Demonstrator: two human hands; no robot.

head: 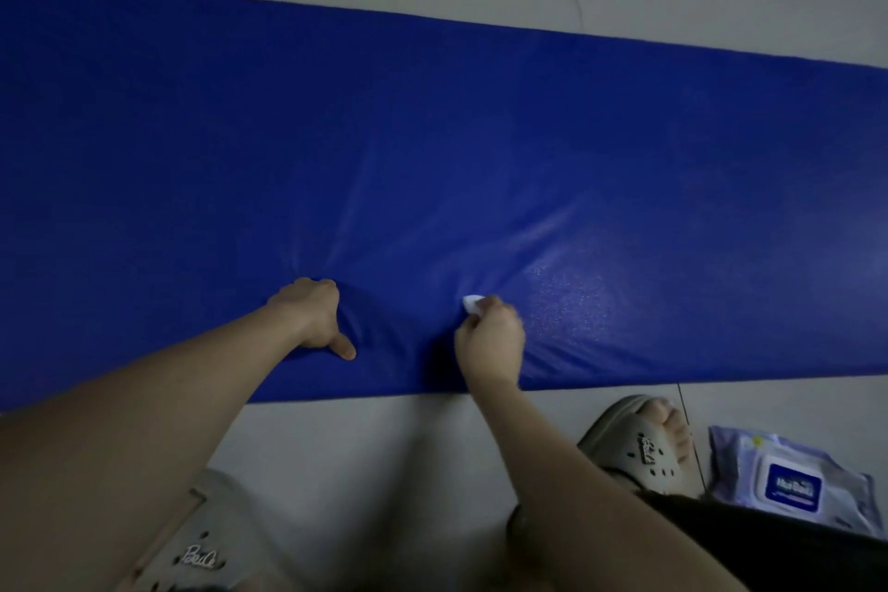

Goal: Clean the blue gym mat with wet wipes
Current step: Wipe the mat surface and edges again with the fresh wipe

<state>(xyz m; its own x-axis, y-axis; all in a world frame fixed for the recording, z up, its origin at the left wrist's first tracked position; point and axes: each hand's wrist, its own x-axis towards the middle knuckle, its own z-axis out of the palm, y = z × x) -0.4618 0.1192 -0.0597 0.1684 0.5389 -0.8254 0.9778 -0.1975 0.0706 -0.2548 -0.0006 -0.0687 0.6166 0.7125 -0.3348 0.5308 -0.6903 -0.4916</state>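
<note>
Blue gym mat (pixel 480 135) lies flat on tiled floor (pixel 360 437), running 9 to 3 o'clock across frame. Left slipper (pixel 202 543) at 7 o'clock, off the mat. Left hand (pixel 314 317) presses into mat by its near edge, denting it, thumb out; fingers foreshortened, cannot tell if curled. At its 3 o'clock, right hand (pixel 490 337) pinches a bunched white wet wipe (pixel 473 303) against mat. Right slipper (pixel 641 445) at 5 o'clock; wipes pack (pixel 788 481) just beside it at its 3 o'clock, on floor.
</note>
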